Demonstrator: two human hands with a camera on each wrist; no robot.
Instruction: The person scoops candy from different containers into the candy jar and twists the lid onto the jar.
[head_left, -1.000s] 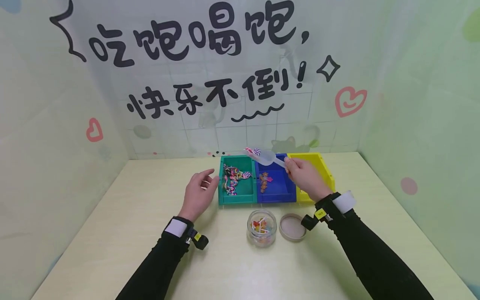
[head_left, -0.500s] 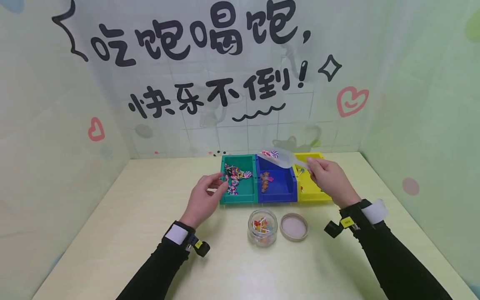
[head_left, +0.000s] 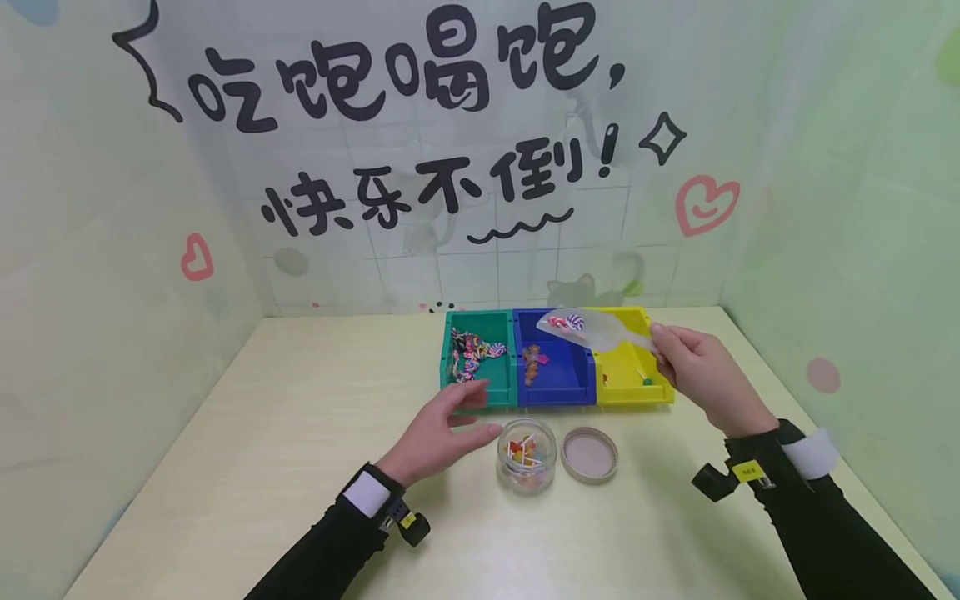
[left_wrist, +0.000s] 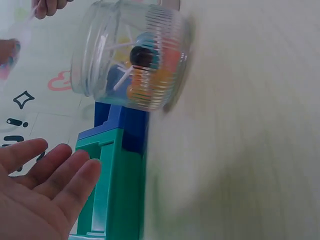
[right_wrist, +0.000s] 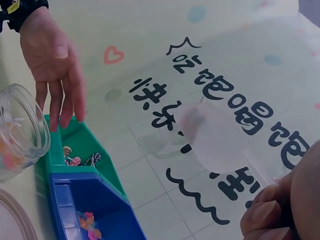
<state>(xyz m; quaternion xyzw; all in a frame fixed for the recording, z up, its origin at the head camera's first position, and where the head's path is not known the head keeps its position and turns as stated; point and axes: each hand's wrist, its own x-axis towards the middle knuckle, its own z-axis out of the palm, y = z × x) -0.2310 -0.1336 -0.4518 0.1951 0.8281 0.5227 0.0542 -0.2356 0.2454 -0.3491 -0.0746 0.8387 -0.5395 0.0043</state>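
Observation:
My right hand (head_left: 708,379) pinches the handle of a translucent scoop (head_left: 606,333) above the blue and yellow bins. Pink and purple-striped candies (head_left: 567,322) sit in its bowl, blurred through the plastic in the right wrist view. My left hand (head_left: 438,437) is in the air with fingers extended, its thumb near the rim of a glass jar (head_left: 527,479). Whether thumb and rim touch, I cannot tell. Inside the jar lie colourful candy pieces with white sticks (left_wrist: 122,80). Left-hand fingertips (left_wrist: 90,172) hold nothing in the left wrist view.
A green bin (head_left: 495,392) with striped candies, a blue bin (head_left: 562,390) with gummy-like pieces and a yellow bin (head_left: 637,392) with a few small pieces stand joined in a row. A round lid (head_left: 590,456) lies right of the jar. Printed sheeting encloses the table.
My right hand has carried the loaded scoop rightward, from over the green and blue bins. My left hand has come away from the green bin, toward the jar.

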